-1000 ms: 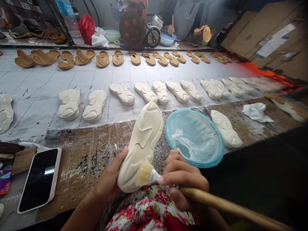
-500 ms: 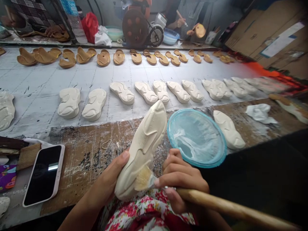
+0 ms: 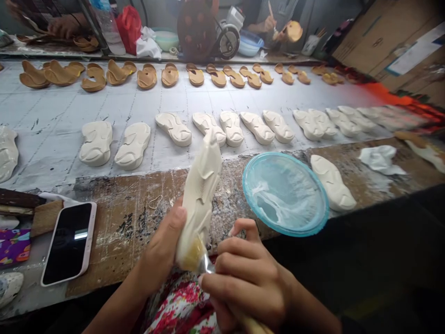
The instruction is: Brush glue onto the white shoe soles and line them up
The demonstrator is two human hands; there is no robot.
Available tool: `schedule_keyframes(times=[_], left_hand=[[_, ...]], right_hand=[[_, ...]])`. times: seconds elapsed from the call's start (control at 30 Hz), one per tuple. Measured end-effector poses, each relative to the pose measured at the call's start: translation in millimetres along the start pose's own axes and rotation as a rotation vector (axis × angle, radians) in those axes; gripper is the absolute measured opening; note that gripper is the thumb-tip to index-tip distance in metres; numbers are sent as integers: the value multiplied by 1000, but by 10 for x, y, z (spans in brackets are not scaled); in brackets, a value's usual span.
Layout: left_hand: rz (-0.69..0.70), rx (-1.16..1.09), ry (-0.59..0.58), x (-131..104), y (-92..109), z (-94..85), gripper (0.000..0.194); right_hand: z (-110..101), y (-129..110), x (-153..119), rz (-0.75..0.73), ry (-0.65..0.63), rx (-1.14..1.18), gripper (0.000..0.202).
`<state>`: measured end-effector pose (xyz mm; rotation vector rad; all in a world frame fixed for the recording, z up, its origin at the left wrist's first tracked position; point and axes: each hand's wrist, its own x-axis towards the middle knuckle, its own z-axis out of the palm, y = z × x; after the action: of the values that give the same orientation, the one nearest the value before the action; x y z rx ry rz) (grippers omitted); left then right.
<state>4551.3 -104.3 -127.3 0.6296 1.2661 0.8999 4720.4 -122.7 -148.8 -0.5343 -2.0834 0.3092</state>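
Note:
A cream, moulded shoe sole (image 3: 201,185) stands tilted on end, gripped along its left edge by my left hand (image 3: 162,246). My right hand (image 3: 250,278) is closed round a brush with a wooden handle and metal ferrule. The yellowish bristles of the brush (image 3: 194,254) press on the sole's lower end. Just right of the sole, on the brown board, is a blue translucent bowl (image 3: 321,218) with white liquid in it. Another cream sole (image 3: 333,183) lies beyond the bowl. My left fingers are mostly hidden behind the held sole.
Across the white sheet (image 3: 167,178) runs a row of cream soles, with tan sandal uppers (image 3: 196,76) lined up farther back. A phone (image 3: 67,243) lies at left, a crumpled white cloth (image 3: 380,160) at right. Co-workers' hands (image 3: 267,25) show at the back, near a machine (image 3: 227,39).
The held sole has turned more edge-on and shifted a little left. My right hand has moved left with the brush, whose handle now points more downward.

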Motion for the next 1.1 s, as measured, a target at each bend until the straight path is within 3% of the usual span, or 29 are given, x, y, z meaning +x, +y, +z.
schedule_keyframes(times=[0.1,0.2,0.37,0.5,0.63,0.77,0.9,1.0,1.07,1.1], left_hand=[[-152,-153,-25,153,-2,-12,48],[-289,-291,-116,245,35,-105,50],[53,-593,-150,301,-111,-292,47],[-126,-699,-427,502,-440,-364,61],[-128,-652,-424,684,-615,-356,60],[-215,-571,-404,629,-497,-254,57],[-301,-378,-325,408,-336,-90,59],[-282,-192,-306,250,-269,14,65],[-201,-104,-343,183,-232,54,62],[-157,-57,-369,163,-213,64,59]], right_hand=[[-3,78,-122,71,5,-30,9],[-127,228,-289,218,100,-41,10],[-487,538,-610,812,489,-140,18],[-653,748,-754,1078,552,-189,27],[-716,853,-794,1179,512,-111,30],[-750,876,-805,1154,458,39,32],[-704,779,-686,1005,502,138,30],[-615,624,-458,772,522,150,17],[-582,534,-287,406,529,3,15],[-583,502,-213,303,532,-65,17]])
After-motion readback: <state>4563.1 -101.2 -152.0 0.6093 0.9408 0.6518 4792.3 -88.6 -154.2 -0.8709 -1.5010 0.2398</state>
